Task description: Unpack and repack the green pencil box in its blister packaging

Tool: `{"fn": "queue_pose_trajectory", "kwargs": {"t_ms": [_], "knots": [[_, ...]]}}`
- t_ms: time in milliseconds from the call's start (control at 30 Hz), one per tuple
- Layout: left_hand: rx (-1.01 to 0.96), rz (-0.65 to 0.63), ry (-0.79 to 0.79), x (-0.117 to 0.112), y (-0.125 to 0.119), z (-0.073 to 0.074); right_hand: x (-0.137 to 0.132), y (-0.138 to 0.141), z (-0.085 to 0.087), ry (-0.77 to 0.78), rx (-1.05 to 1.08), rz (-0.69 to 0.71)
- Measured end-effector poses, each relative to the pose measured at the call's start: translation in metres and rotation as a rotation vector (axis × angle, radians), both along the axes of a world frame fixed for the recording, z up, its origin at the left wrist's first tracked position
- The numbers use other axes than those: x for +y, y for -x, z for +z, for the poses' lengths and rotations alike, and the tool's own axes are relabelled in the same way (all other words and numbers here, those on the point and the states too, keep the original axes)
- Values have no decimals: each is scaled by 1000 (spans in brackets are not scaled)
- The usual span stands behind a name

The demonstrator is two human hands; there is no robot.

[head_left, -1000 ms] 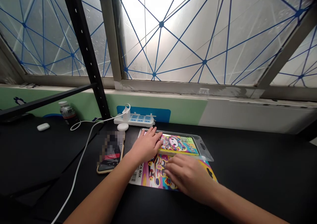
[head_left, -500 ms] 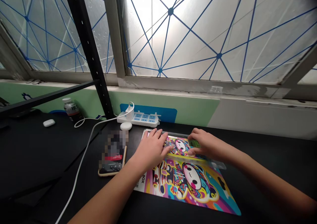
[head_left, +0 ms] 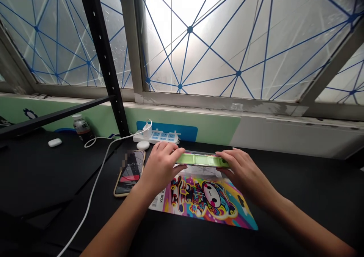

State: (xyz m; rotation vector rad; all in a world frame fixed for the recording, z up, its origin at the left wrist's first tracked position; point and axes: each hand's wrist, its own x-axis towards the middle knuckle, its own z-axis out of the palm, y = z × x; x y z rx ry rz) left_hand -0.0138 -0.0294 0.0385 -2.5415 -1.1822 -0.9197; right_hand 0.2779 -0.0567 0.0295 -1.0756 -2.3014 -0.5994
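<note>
Between my two hands is a pencil box (head_left: 202,160), held by its ends with its light green long side turned toward me. My left hand (head_left: 163,162) grips its left end, thumb below and fingers on top. Around the right end are the fingers of my right hand (head_left: 237,166). Under and in front of the box lies a colourful backing card (head_left: 203,202) with a cartoon figure and the letters "BOX" at its left end. A clear plastic blister (head_left: 203,171) shows on the card's far part, partly hidden by the box and hands.
To the left lie a phone (head_left: 131,173) and a white earbud case (head_left: 143,145). Behind them is a power strip (head_left: 163,136) with a white cable (head_left: 98,177) running forward. A bottle (head_left: 82,128), another white case (head_left: 55,142) and a black metal post (head_left: 106,60) stand farther left.
The pencil box has come up off the card and tilted, so its green side now faces me instead of its printed top. Both hands have moved to its ends.
</note>
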Motion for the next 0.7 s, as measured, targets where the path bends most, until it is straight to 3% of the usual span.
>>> {"fn": "queue_pose_trajectory", "kwargs": {"t_ms": [133, 267, 433, 533, 700], "knots": [[-31, -91, -117, -42, 6, -11, -44, -11, -1, -74, -47, 44], [9, -81, -54, -70, 12, -41, -78, -12, -25, -52, -90, 119], [-61, -14, 280, -82, 20, -64, -86, -9, -47, 13, -71, 154], [-165, -11, 489, -81, 24, -67, -87, -10, -49, 162, -33, 149], [-244, 5, 601, -77, 26, -67, -89, -23, -49, 389, 100, 36]]}}
